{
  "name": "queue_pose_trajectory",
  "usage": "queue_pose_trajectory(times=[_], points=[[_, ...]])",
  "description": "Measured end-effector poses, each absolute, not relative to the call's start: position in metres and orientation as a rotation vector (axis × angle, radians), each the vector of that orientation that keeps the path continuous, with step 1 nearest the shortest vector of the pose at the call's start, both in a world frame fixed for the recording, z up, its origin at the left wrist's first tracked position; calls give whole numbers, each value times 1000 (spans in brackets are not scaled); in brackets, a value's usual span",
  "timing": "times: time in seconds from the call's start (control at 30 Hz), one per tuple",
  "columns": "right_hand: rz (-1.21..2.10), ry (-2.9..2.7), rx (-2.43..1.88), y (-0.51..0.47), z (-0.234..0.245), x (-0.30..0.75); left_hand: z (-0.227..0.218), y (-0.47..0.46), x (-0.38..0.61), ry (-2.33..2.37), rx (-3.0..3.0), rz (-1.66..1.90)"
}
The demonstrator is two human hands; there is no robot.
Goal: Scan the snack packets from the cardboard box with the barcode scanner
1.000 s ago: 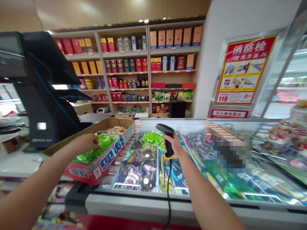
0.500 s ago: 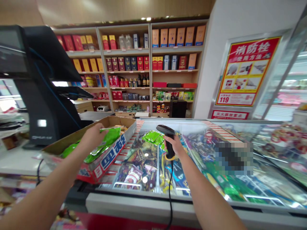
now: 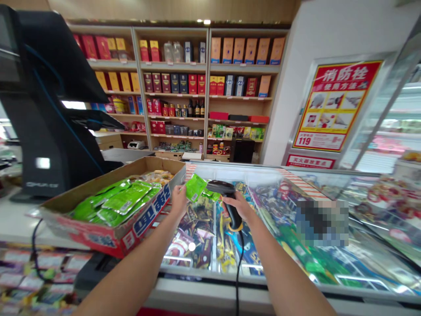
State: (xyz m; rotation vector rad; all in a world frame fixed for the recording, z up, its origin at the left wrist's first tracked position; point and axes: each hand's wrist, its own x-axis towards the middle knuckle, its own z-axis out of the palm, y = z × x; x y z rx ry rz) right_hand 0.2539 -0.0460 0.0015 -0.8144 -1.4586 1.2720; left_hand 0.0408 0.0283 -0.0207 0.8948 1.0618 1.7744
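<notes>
The one head-worn camera looks forward and down from close behind the left hand (image 3: 179, 202) and right hand (image 3: 238, 206), over a glass-topped display case (image 3: 204, 281) toward wooden wall shelves (image 3: 174, 66) well beyond

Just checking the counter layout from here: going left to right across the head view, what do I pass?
black checkout terminal → cardboard box of green packets → left hand → green packet → right hand gripping a barcode scanner → red fire-hydrant instruction poster
</notes>
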Motion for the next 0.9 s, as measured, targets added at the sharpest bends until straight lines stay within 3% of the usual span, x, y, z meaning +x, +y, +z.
queue_pose_trajectory(times=[0.27,0.9], points=[[1334,-1692,-878,-46,-5,253,-34,38,37,883,740,1710],[1264,-1750,-929,-48,-5,252,-39,39,42,942,846,1662]])
